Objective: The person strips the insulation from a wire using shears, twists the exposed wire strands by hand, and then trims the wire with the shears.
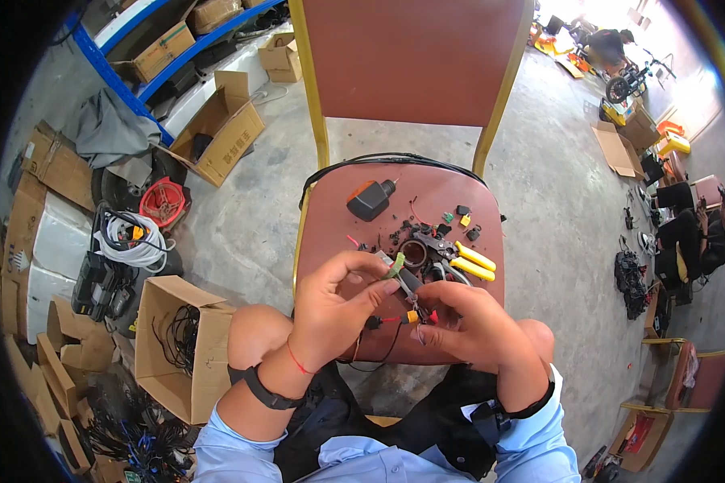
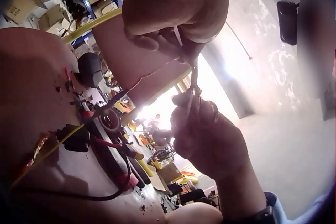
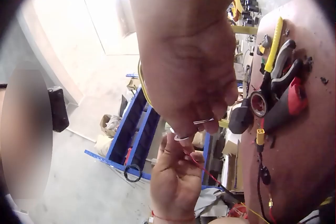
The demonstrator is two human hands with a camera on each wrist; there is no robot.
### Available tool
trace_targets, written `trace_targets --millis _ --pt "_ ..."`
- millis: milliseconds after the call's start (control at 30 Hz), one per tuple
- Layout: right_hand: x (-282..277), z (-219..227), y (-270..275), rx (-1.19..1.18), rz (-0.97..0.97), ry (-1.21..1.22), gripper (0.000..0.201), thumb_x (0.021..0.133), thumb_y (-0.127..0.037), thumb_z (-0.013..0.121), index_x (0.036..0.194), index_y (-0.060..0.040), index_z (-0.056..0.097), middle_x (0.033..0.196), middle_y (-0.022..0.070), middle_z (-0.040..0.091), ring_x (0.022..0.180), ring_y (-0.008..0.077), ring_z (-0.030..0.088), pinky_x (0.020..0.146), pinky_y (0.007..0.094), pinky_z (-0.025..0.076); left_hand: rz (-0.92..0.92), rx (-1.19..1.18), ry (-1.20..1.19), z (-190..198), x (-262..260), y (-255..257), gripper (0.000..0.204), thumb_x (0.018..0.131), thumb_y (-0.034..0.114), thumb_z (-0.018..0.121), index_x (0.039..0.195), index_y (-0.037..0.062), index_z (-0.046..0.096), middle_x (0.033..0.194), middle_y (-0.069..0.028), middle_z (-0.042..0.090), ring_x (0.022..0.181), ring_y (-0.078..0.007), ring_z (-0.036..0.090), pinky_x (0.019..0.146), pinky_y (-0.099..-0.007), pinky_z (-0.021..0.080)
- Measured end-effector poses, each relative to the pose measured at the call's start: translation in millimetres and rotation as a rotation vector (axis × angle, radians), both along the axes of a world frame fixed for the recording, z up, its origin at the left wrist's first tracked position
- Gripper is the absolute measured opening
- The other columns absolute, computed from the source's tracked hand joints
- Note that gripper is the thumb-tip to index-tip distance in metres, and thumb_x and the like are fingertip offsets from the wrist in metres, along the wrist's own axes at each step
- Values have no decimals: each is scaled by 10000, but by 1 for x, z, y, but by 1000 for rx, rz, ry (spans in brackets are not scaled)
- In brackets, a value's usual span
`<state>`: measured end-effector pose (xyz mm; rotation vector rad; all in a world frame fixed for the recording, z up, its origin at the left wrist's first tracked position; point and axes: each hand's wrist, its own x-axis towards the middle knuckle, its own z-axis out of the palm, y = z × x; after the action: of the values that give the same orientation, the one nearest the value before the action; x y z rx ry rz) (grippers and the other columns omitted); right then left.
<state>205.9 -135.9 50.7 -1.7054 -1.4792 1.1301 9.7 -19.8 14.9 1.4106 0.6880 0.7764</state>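
Over the chair seat (image 1: 322, 233), my left hand (image 1: 334, 294) and right hand (image 1: 467, 322) come close together. In the left wrist view a thin pale strip (image 2: 194, 79) spans the fingertips of both hands, pinched at each end. A thin red wire (image 3: 207, 173) runs out from the left fingertips. A small green strip (image 1: 395, 266) shows at the left thumb and fingers. Below the hands lies a cable with a yellow connector (image 3: 260, 137). Close by are yellow-handled pliers (image 1: 473, 263), a tape roll (image 1: 413, 253) and a red-and-black handled tool (image 3: 294, 98).
A black-and-orange container (image 1: 369, 201) and small dark scraps lie farther back on the seat. The chair's backrest (image 1: 411, 60) rises beyond. Left on the floor stand an open carton (image 1: 169, 354) with cables and a blue shelf rack (image 1: 109, 76). A person (image 1: 608, 48) is at the far right.
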Motion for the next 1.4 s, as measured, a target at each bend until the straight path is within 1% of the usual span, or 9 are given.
trace_targets --millis 67,167,267,500,667,867,967,1267,1400 --pt "0 -1 0 20 4 -3 437 852 -196 826 1206 -15 646 931 108 659 811 216 623 721 347 509 5 33 25 1 0 0 243 867 -56 786 1071 0 665 1106 -55 681 1033 -124 648 932 -278 527" --pt "1 -2 -1 23 -11 -6 440 854 -201 822 1209 -13 645 934 110 657 814 226 619 729 355 511 36 273 36 -7 0 3 188 888 -22 767 1060 16 701 1030 -45 718 961 -118 679 833 -266 557" --pt "3 -7 -3 101 18 8 449 852 -207 823 1217 -14 646 933 110 657 816 235 618 734 358 512 -2 220 -8 0 2 1 193 881 -38 763 1057 -4 694 1039 -63 704 983 -138 685 870 -281 565" --pt "3 -2 -4 55 12 39 446 860 -198 815 1226 -10 644 933 108 660 808 214 619 727 343 505 -12 140 -35 0 2 -2 188 882 -50 756 1057 -13 696 1052 -72 696 1011 -154 691 897 -289 568" --pt "4 3 -4 16 25 42 430 871 -196 805 1223 -11 644 923 112 658 794 221 623 723 347 503 -3 190 24 -4 0 -1 213 877 -42 764 1078 4 708 1066 -73 704 1013 -158 699 898 -289 567" --pt "4 1 -4 57 42 -12 415 880 -196 796 1220 -13 644 918 124 660 794 241 634 717 360 504 2 209 35 -3 0 -1 213 869 -24 775 1070 17 720 1060 -73 722 999 -169 700 891 -295 556" --pt "4 1 -3 39 45 -15 410 883 -190 794 1219 -12 643 918 125 662 789 234 632 713 359 502 13 218 70 -5 0 0 214 858 -3 788 1063 28 735 1030 -69 738 997 -183 688 888 -310 543" --pt "5 4 -3 -38 22 57 427 902 -237 802 1228 -14 639 792 78 613 686 162 559 624 322 459 21 207 140 -4 -2 -1 212 862 50 801 1068 47 749 1020 -73 752 996 -206 676 882 -324 530" --pt "5 4 -4 -1 58 86 447 908 -252 801 1245 -11 634 793 78 616 683 158 559 620 319 458 25 164 105 -4 0 -2 204 856 66 809 1052 50 754 1012 -71 757 982 -216 678 878 -332 527"
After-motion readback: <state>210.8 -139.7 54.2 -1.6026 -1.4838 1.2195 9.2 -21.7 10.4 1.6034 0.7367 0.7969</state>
